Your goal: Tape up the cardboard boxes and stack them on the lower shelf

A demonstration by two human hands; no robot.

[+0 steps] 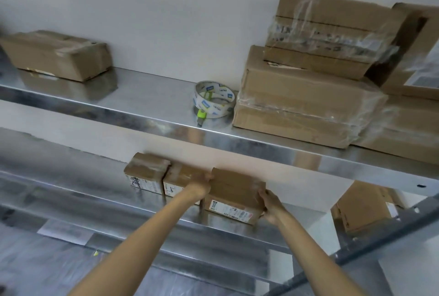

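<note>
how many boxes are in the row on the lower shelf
3: the leftmost box, the middle box beside it, and the rightmost box, held by the left hand and right hand. A separate box sits at far right, partly hidden by the upper shelf.

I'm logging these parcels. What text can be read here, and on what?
Nothing reads clearly.
Tape roll: blue logos, blurred.
Held box: white label, print too small.
Left box and middle box: black scrawl, illegible.
Top box: print under tape, smeared.
</note>
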